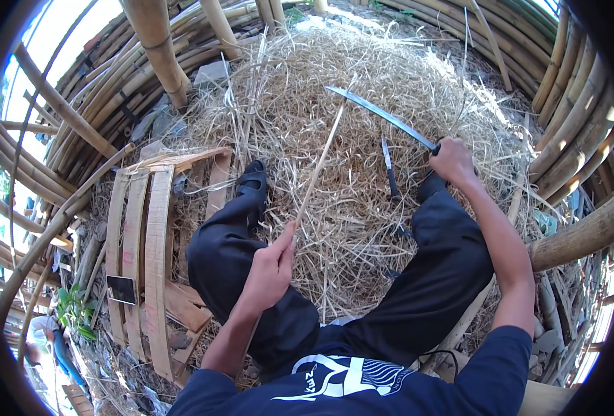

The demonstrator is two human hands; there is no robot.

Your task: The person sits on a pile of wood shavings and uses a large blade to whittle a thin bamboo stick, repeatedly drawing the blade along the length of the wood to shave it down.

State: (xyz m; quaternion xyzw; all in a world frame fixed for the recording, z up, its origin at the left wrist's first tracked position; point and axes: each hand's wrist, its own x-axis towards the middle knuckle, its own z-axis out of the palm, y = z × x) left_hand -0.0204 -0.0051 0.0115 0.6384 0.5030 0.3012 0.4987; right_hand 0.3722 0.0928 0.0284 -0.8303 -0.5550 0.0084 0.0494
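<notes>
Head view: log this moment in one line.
left hand: holding thin stick | right hand: gripping long-bladed knife | smaller knife: lying on shavings

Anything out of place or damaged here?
A slim black-handled metal knife lies unused, blade bare, in the pale curled shavings while the right hand holds a long silver blade. Also, the pale slatted wooden pallet at left looks damaged: its far-end slat is askew, with a splintered-looking edge.

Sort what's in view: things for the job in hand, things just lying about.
Likely for the job:
thin stick, in the left hand
long knife, in the right hand

Apparently lying about:
small knife, on the shavings
phone-like device, on wooden slats
</notes>
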